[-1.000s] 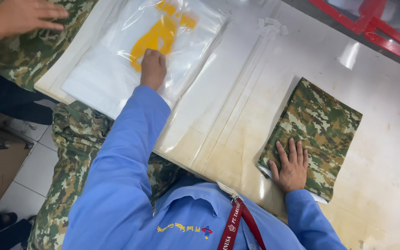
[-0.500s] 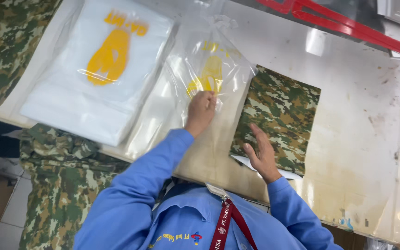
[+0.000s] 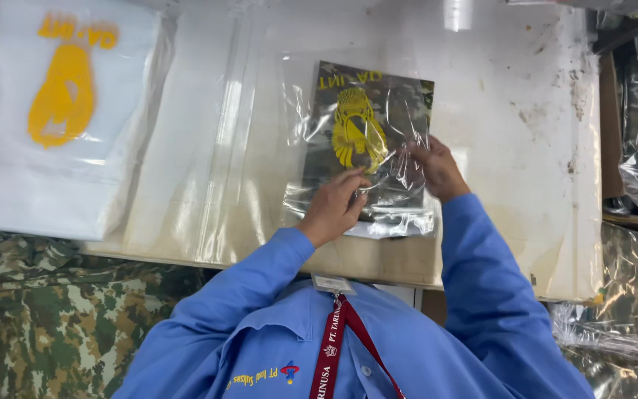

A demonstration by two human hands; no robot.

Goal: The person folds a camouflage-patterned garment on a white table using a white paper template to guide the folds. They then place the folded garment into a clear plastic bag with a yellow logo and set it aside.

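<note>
Bag over the cloth now: since half a second ago the clear printed bag (image 3: 359, 148) has come across onto the folded camouflage cloth (image 3: 400, 96), which lay bare beside it.

Both hands sit at the bag's near, open end, mid-counter. Left hand (image 3: 334, 207) is curled, fingers pinching the plastic film at the mouth; right hand (image 3: 433, 166) is part-closed, fingertips gripping the film on the bag's right side. Looks like the sleeving step, cloth going into the bag. Next move, I'd judge, calls for holding the mouth wide and drawing the film evenly down. Counter (image 3: 511, 148) right of the bag lies open; the stack of white bags (image 3: 53, 162) lies well apart to its left, and the counter's near edge runs just below the bag.
</note>
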